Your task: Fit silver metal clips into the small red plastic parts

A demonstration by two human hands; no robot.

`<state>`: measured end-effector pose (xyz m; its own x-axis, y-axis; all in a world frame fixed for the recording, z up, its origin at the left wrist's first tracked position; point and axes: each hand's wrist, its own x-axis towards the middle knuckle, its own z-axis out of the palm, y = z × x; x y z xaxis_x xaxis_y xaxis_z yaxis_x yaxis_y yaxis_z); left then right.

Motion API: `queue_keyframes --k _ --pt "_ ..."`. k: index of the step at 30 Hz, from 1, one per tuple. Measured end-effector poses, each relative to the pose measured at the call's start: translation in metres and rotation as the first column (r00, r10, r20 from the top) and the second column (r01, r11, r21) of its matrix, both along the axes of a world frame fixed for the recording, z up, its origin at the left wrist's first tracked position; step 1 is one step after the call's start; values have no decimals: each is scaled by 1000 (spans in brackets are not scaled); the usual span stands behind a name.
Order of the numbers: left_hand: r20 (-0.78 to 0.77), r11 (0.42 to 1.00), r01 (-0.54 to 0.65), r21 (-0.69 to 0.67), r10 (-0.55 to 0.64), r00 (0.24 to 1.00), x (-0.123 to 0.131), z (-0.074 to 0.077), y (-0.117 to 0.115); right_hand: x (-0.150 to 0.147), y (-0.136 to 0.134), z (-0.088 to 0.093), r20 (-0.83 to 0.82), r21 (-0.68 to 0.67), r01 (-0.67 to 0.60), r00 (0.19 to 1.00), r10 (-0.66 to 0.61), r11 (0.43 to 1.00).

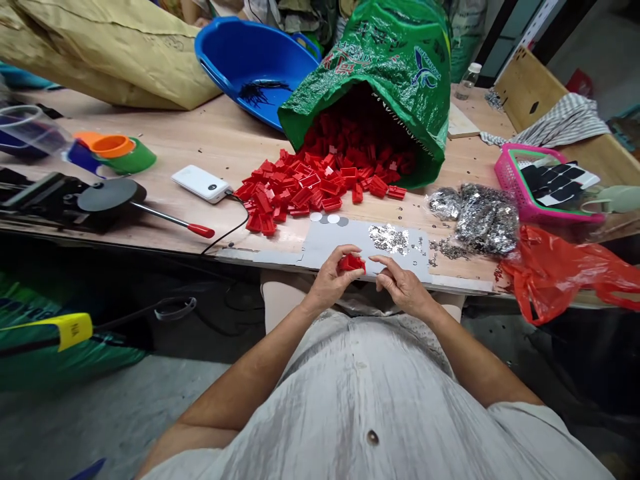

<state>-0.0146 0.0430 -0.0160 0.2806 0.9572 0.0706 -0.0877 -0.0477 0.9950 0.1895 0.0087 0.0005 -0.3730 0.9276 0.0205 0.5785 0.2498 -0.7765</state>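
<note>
My left hand [329, 281] is closed around a red plastic housing [352, 263], gripping it between thumb and fingers over the table's front edge. Just to the right of it, my right hand [403, 288] has its index finger stretched toward the red housing, with a gap between fingertip and thumb. No object shows between the right fingers. Beyond the hands, small shiny metal pieces [389, 239] lie spread on a grey sheet [340, 241]. A heap of similar red housings [300, 187] spills from a green woven sack [370, 57].
On the left stand a hand press with a red-tipped lever [175, 219] and a white power bank [201, 184] with a cable. A blue basin [250, 57] sits behind. To the right are bags of metal parts [485, 217], a pink basket [507, 175] and a red plastic bag [565, 270].
</note>
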Motion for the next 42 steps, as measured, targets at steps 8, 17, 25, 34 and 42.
queue_keyframes --k 8,17,25,34,42 --pt "561 831 232 -505 111 821 14 21 -21 -9 -7 17 19 83 -32 999 31 996" --pt "621 738 239 -631 295 726 25 22 -30 -13 -5 7 28 247 63 997 -72 967" --pt "582 659 210 -722 415 699 26 19 -32 -8 -4 8 184 274 -96 982 46 957" --pt "597 696 182 -695 418 684 27 20 -37 -14 -4 -5 130 296 9 990 -50 955" --pt "606 698 186 -692 420 676 26 13 -36 -18 0 -6 -6 180 47 999 -47 983"
